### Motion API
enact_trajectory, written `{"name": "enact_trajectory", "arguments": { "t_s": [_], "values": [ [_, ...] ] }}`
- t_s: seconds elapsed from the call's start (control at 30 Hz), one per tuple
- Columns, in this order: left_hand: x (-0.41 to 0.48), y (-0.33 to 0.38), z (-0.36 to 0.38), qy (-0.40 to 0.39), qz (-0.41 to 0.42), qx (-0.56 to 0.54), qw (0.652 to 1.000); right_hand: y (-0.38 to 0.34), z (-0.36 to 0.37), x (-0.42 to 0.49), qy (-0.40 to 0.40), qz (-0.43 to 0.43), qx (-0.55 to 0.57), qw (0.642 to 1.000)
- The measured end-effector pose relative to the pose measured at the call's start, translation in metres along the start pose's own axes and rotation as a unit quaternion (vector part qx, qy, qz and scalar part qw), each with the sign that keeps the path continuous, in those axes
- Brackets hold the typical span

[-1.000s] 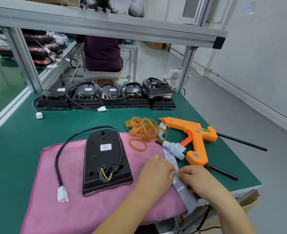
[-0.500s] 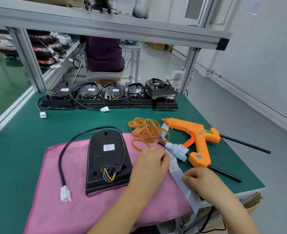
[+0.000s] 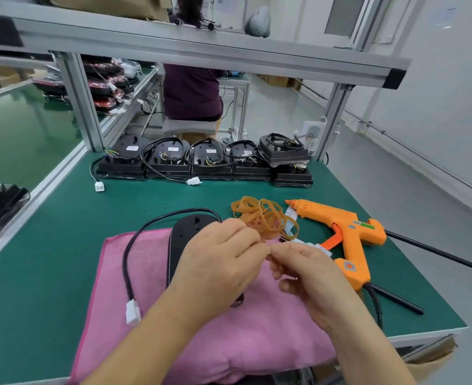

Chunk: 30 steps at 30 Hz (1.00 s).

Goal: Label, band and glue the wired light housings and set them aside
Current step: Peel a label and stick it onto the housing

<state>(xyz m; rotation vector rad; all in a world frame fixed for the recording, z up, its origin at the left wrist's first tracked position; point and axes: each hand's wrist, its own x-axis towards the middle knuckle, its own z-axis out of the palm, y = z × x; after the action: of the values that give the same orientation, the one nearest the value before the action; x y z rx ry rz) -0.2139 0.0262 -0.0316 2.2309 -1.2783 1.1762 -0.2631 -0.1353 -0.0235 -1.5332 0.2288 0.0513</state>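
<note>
A green counter (image 3: pixel 62 234) in a workshop is carrying the job, with a framed shelf overhead and another person sitting at the next station beyond. On a pink cloth (image 3: pixel 257 329) near the front edge a black light housing (image 3: pixel 182 243) is lying back-up, its black cable (image 3: pixel 134 240) looping round to a white plug (image 3: pixel 133 312) resting on the cloth. The left hand (image 3: pixel 218 270) and the right hand (image 3: pixel 309 276) are meeting above the housing, fingertips pressed together on something small and pale, probably a sticker label, though it is too small to be sure. Each hand's grip is pinching it; neither is spread. Just beyond are lying a heap of tan rubber bands (image 3: pixel 265 218), an orange glue gun (image 3: pixel 348 234) and a small white bottle (image 3: pixel 320 247). A row of finished housings (image 3: pixel 201 165) is sitting at the back of the counter. The risk here is the label folding onto itself or sticking to a fingertip while it is being passed between hands, which would spoil it. It could also be going on crooked, since the left hand is hiding most of the housing's back. The glue gun's nozzle is pointing at the bands, so a drip could be fouling them.
</note>
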Motion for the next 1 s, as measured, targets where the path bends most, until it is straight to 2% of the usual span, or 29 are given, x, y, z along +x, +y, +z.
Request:
{"name": "enact_trajectory", "arguments": {
  "t_s": [0.13, 0.2, 0.23, 0.27, 0.3, 0.37, 0.43, 0.5, 0.63, 0.77, 0.9, 1.0],
  "values": [
    [-0.01, -0.015, -0.007, -0.024, 0.002, 0.001, 1.0, 0.0, 0.009, 0.012, -0.027, -0.002, -0.032, 0.999],
    [-0.015, -0.031, -0.009, -0.049, -0.063, -0.062, 0.995, -0.001, 0.013, 0.022, -0.029, -0.022, -0.072, 0.997],
    [-0.015, -0.039, -0.009, -0.061, -0.13, -0.092, 0.985, -0.003, 0.016, 0.028, -0.033, -0.037, -0.104, 0.993],
    [-0.015, -0.048, -0.01, -0.081, -0.219, -0.12, 0.965, -0.005, 0.019, 0.034, -0.041, -0.054, -0.137, 0.988],
    [-0.015, -0.057, -0.01, -0.113, -0.315, -0.15, 0.93, -0.006, 0.023, 0.041, -0.052, -0.068, -0.167, 0.982],
    [-0.018, -0.073, -0.008, -0.174, -0.466, -0.236, 0.835, -0.01, 0.03, 0.056, -0.081, -0.09, -0.211, 0.97],
    [-0.021, -0.083, -0.003, -0.197, -0.535, -0.317, 0.758, -0.013, 0.037, 0.071, -0.106, -0.097, -0.246, 0.958],
    [-0.022, -0.09, -0.001, -0.191, -0.561, -0.357, 0.722, -0.015, 0.042, 0.085, -0.123, -0.094, -0.29, 0.944],
    [-0.022, -0.096, 0.004, -0.211, -0.568, -0.339, 0.72, -0.014, 0.049, 0.104, -0.142, -0.084, -0.346, 0.924],
    [-0.024, -0.095, 0.012, -0.226, -0.56, -0.285, 0.744, -0.011, 0.054, 0.115, -0.146, -0.076, -0.401, 0.901],
    [-0.027, -0.096, 0.021, -0.257, -0.538, -0.205, 0.776, -0.012, 0.061, 0.119, -0.127, -0.077, -0.497, 0.855],
    [-0.029, -0.096, 0.025, -0.27, -0.535, -0.165, 0.783, -0.012, 0.066, 0.12, -0.123, -0.079, -0.556, 0.818]
  ]
}}
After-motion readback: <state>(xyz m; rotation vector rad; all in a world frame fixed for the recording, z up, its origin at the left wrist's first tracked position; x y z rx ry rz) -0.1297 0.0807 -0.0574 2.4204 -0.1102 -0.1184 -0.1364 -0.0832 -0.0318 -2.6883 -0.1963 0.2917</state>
